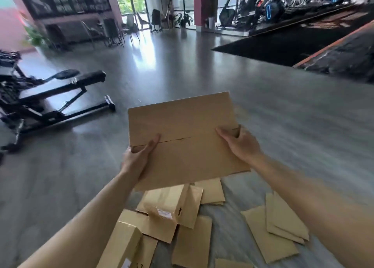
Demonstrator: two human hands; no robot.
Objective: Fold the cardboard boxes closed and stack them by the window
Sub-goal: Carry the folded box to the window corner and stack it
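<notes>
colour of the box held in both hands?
Plain brown kraft cardboard box, unprinted on the visible face; head view, the only one.

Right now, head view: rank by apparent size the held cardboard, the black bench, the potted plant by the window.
1. held cardboard, though it is nearest the camera
2. black bench
3. potted plant, far off

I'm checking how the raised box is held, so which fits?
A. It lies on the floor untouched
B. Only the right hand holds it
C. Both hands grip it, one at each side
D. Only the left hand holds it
C: the left hand and right hand each grip a side of the box, thumbs on top near its seam, above the floor pile.
</notes>
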